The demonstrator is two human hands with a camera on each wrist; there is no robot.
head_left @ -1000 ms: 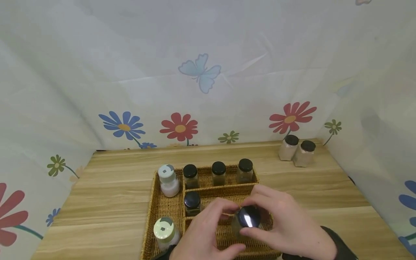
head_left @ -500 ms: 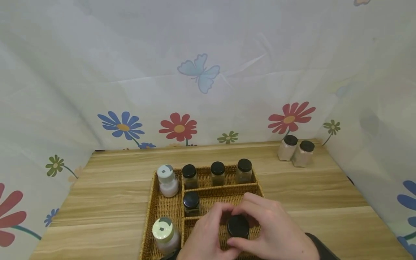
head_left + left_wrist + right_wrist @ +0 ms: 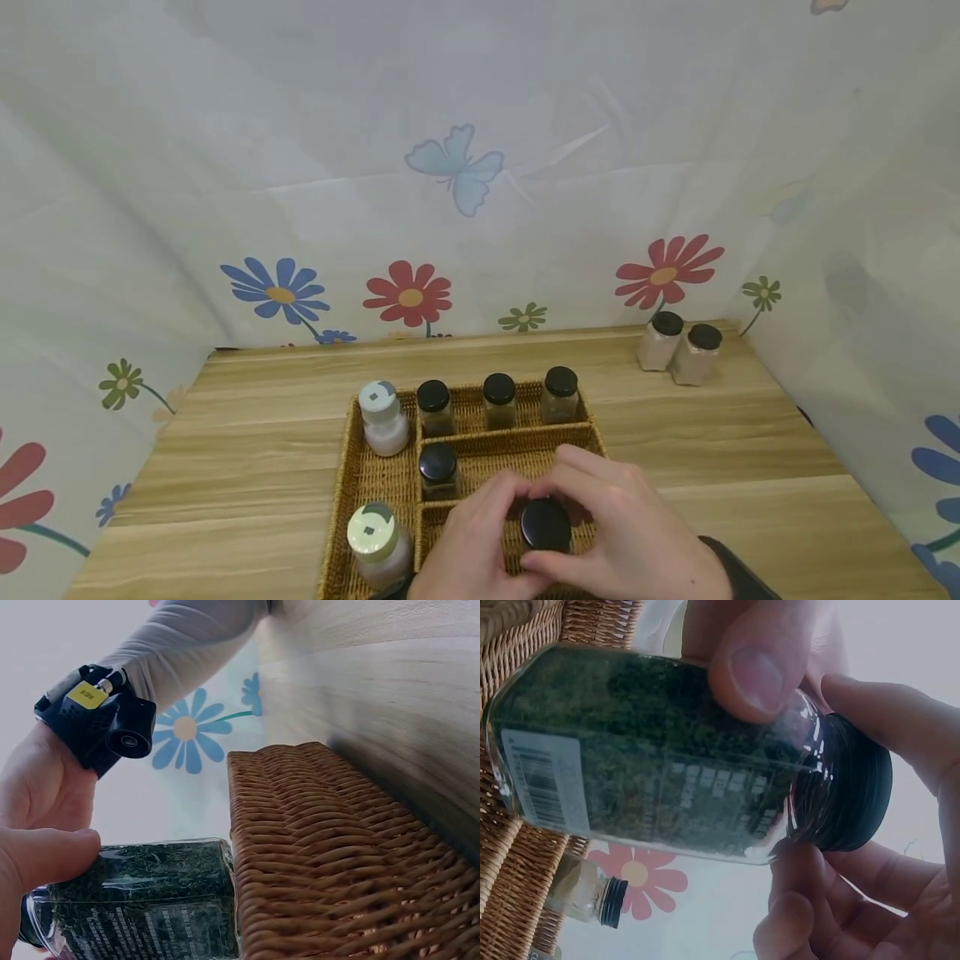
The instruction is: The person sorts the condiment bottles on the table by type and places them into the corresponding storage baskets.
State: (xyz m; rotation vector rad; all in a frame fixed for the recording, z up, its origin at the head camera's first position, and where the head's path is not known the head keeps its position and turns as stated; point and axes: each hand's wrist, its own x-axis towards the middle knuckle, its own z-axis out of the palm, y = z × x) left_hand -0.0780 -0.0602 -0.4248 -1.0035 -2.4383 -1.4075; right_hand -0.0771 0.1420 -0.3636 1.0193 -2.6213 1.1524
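Note:
A clear glass spice jar (image 3: 652, 765) of dried green herbs stands at the front compartment of the wicker tray (image 3: 480, 502). From above only its black lid (image 3: 546, 525) shows between my hands. My left hand (image 3: 468, 542) grips the jar from the left, its thumb on the glass in both wrist views. My right hand (image 3: 622, 529) holds the black lid and neck, thumb and fingers on opposite sides. In the left wrist view the jar (image 3: 161, 900) touches or nearly touches the wicker at its base.
Black-lidded jars (image 3: 498, 400) stand in the tray's back compartment, and one jar (image 3: 438, 471) in the middle one. White-lidded shakers (image 3: 386, 421) fill parts of the left compartment. Two jars (image 3: 660, 342) stand at the table's back right. A flowered cloth (image 3: 480, 250) surrounds the table (image 3: 247, 467).
The jar has come down and slightly left between my hands, which have closed in around it. Over the last half second the hands have barely moved.

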